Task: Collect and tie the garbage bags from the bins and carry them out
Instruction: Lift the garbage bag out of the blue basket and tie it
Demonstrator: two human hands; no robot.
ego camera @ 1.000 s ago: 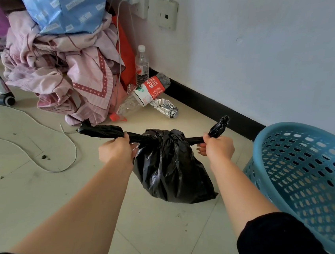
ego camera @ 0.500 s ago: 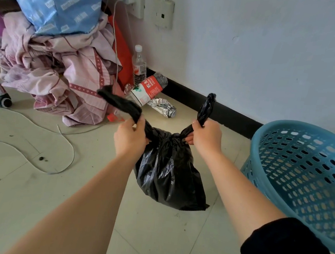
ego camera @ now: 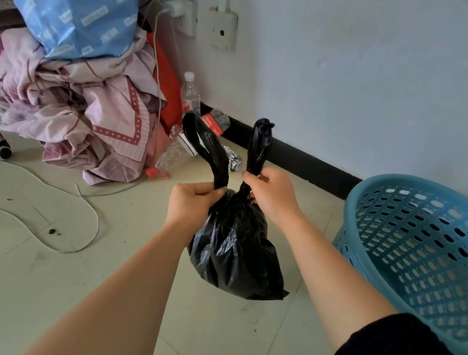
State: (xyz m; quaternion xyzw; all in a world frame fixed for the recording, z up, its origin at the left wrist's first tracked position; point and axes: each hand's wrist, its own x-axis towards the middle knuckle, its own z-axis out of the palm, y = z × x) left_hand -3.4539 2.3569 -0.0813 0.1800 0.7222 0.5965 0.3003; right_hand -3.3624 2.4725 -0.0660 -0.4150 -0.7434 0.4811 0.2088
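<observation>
Left hand (ego camera: pixel 192 203) clenched on one twisted tail of black garbage bag (ego camera: pixel 233 252); right hand (ego camera: pixel 271 195) clenched on other tail. Tails, pulled out flat to either side a second ago, now swung up and nearly upright, brought close together over bag's neck. Read as first knot cinched, second pass being set up; tie not yet finished. Bag hanging just left of blue basket (ego camera: pixel 426 255), above floor (ego camera: pixel 29 271), bottles (ego camera: pixel 191 94) beyond it.
</observation>
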